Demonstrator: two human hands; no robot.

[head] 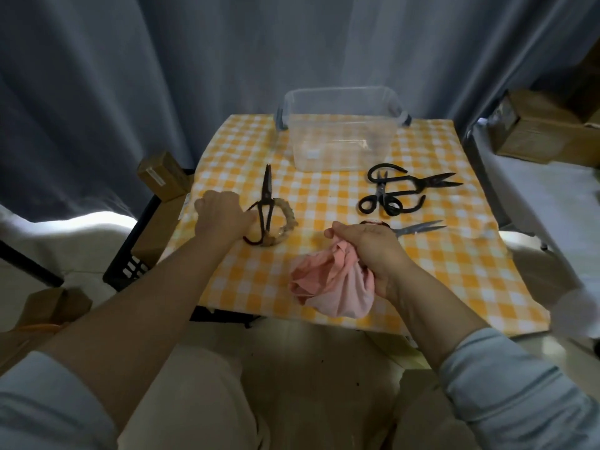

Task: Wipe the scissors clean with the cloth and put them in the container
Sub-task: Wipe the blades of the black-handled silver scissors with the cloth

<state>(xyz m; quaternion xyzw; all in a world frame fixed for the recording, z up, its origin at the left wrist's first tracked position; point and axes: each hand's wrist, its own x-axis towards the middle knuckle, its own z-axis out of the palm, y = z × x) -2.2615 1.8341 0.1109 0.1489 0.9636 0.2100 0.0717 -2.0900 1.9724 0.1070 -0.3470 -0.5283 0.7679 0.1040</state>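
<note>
A clear plastic container (341, 138) stands at the back of the checked table (324, 203). My right hand (367, 251) grips a bunched pink cloth (331, 287) near the front edge. My left hand (224, 216) touches the handle of dark scissors with a rope-wrapped loop (266, 209), blades pointing away; whether the fingers curl round the handle is hidden. Large black scissors (418, 186) and small black scissors (380, 199) lie crossed at the right. Steel-bladed scissors (418, 227) lie just beyond my right hand, their handle hidden behind it.
Cardboard boxes (162, 177) and a black crate (143, 241) sit left of the table. More boxes (545, 131) rest on a white surface at the right. A grey curtain (227, 60) hangs behind.
</note>
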